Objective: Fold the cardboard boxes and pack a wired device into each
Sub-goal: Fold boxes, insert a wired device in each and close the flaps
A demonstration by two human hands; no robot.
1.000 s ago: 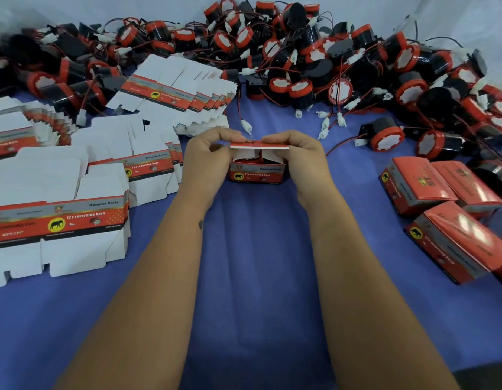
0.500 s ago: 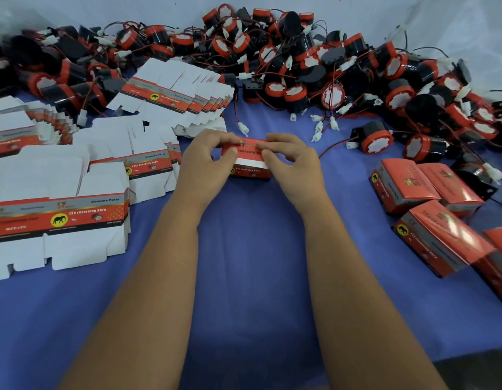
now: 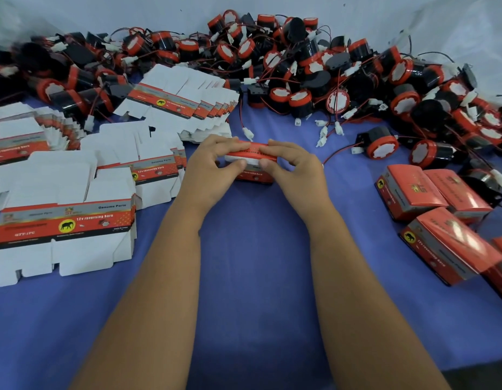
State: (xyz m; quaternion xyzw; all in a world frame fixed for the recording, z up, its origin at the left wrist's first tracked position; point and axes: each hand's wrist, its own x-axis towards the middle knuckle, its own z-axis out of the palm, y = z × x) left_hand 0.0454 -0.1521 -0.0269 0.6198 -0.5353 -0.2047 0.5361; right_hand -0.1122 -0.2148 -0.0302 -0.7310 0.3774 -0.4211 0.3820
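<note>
A small red cardboard box [image 3: 252,174] stands on the blue cloth at the centre. My left hand [image 3: 213,167] grips its left end, fingers over the top and thumb on the front. My right hand [image 3: 293,167] grips its right end the same way. Both thumbs press the red lid flap [image 3: 251,156] down against the box front. What is inside the box is hidden. A big heap of black-and-red wired devices [image 3: 314,68] lies along the back. One device [image 3: 380,143] lies apart to the right of my hands.
Stacks of flat unfolded boxes [image 3: 66,223] cover the left side, with more fanned out at the back left [image 3: 187,104]. Several closed red boxes [image 3: 413,190] lie at the right. Loose white connectors [image 3: 325,130] and red wires trail just beyond my hands.
The box lid stood up flat a second ago. My hands have folded it over and pushed it down onto the front of the box.
</note>
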